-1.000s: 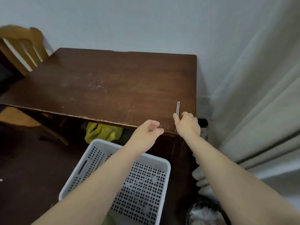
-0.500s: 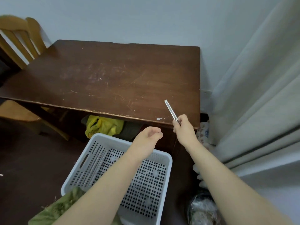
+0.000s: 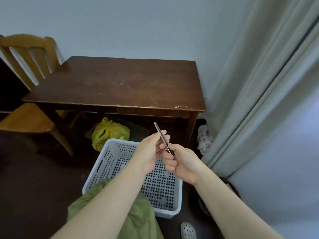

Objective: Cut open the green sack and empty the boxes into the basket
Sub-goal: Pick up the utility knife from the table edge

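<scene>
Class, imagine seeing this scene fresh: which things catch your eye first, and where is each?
Mid-frame, the right hand grips a slim metal cutter by its lower end while the left hand pinches its shaft. Right below sits a white perforated basket on the dark floor, with the green sack bunched at its near left corner.

readable text: none, sorry
cutter (image 3: 160, 132): bare metal, no brand I can make out
basket (image 3: 103, 163): no label showing
cloth (image 3: 203, 140) right of the tabletop (image 3: 120, 87): red print, too blurry to read
</scene>
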